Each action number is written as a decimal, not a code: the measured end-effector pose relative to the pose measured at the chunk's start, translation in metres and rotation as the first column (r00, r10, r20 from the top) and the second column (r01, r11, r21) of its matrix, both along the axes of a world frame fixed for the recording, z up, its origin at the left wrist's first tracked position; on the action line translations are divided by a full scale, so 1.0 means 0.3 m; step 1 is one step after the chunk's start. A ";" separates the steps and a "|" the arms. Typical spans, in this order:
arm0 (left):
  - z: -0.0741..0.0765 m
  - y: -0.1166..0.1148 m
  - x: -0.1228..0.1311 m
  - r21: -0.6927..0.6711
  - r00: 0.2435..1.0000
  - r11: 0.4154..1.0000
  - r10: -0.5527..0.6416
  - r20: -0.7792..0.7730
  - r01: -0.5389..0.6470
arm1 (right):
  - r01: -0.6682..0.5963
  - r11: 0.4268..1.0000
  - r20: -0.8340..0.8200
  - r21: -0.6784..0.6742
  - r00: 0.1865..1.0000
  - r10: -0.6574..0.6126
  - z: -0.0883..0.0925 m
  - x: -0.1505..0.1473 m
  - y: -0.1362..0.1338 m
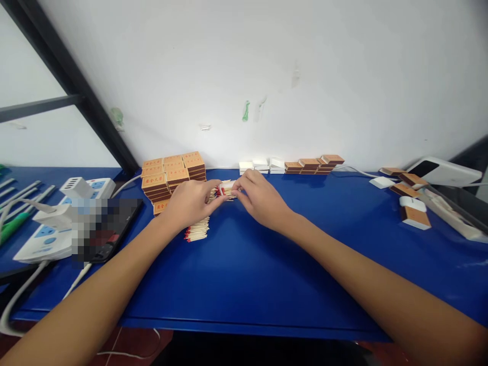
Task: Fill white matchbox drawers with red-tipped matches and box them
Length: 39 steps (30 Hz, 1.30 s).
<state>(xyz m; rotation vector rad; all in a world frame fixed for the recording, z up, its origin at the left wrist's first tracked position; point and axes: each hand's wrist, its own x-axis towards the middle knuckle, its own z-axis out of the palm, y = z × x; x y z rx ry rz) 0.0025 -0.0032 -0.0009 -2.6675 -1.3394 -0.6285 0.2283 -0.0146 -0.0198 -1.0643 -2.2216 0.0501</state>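
On the glossy blue counter (236, 284), thin pale rods (28, 195) are seen far to the left of the left grip (190, 203), and a white plastic power strip with blue sockets (46, 239) is set nearer to it, with white block-shaped chargers (76, 187) plugged in. Between that strip and the left grip, a flat black device (127, 216) is laid, part of it hidden by pixelation. Just behind and left of the left grip, a tall stack of orange-topped, brown-sided cardboard matchboxes (173, 175) is placed against the white wall (229, 61). The left grip is narrowed, with a small bundle of pale wooden matches with red heads (227, 187) held between thumb and forefinger. Just below the left grip, a loose pile of similar red-tipped matches (197, 232) is spread on the counter. At the bundle's right end, the right grip (261, 201) is brought in with its fingertips close together; whether anything is pinched there cannot be told. Behind the right grip, small white open box trays (261, 165) are lined up, followed rightward by a stepped row of brown-sided matchboxes (314, 165). Well to the right of the right grip, a rounded white case (413, 204) is set among scattered matchboxes (416, 217).
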 end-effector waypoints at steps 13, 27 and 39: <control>0.001 0.001 0.004 0.007 0.988 0.990 0.141 0.063 -0.142 | -0.306 0.932 0.081 -0.195 0.942 0.326 -0.064 -0.191 -0.179; -0.007 0.009 -0.004 0.016 0.990 0.992 0.124 0.068 -0.125 | -0.240 0.951 0.183 -0.197 0.944 0.276 -0.055 -0.190 -0.183; -0.003 0.006 -0.001 0.013 0.991 0.992 0.122 0.054 -0.123 | -0.275 0.937 0.170 -0.215 0.934 0.313 -0.052 -0.185 -0.178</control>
